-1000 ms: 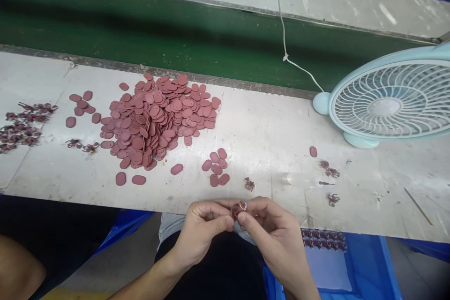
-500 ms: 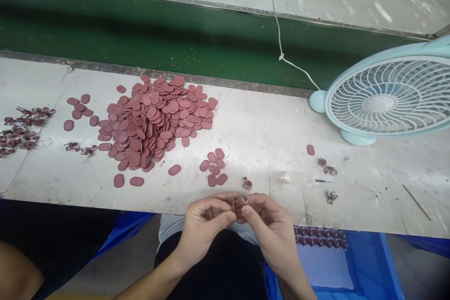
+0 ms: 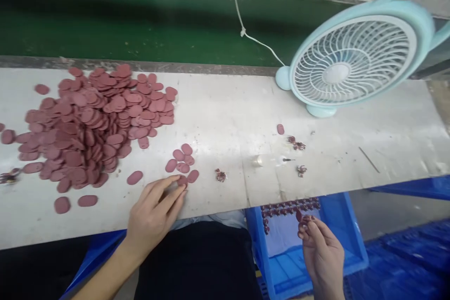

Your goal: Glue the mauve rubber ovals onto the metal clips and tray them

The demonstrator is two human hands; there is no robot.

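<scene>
Reddish ovals (image 3: 193, 176) lie at the fingertips of the left hand (image 3: 154, 211), whose fingers are half curled and touch one at the near edge of a small cluster; I cannot tell whether it is pinched. The right hand (image 3: 323, 248) closes thumb and fingers on a small maroon figure (image 3: 304, 226), held above a blue crate (image 3: 352, 220). From the left hand, the cluster sits at one o'clock, a big heap (image 3: 91, 126) of the same ovals at eleven, and a loose dark figure (image 3: 221, 175) at two. From the right hand, rows of figures (image 3: 291, 207) in the crate lie at eleven, a thin stick (image 3: 369, 159) on the table (image 3: 218, 117) at one, and a pale blue fan (image 3: 335, 73) at twelve. Beyond the worn white tabletop, a green strip (image 3: 176, 33) runs across, crossed by a white cord (image 3: 242, 32).
</scene>
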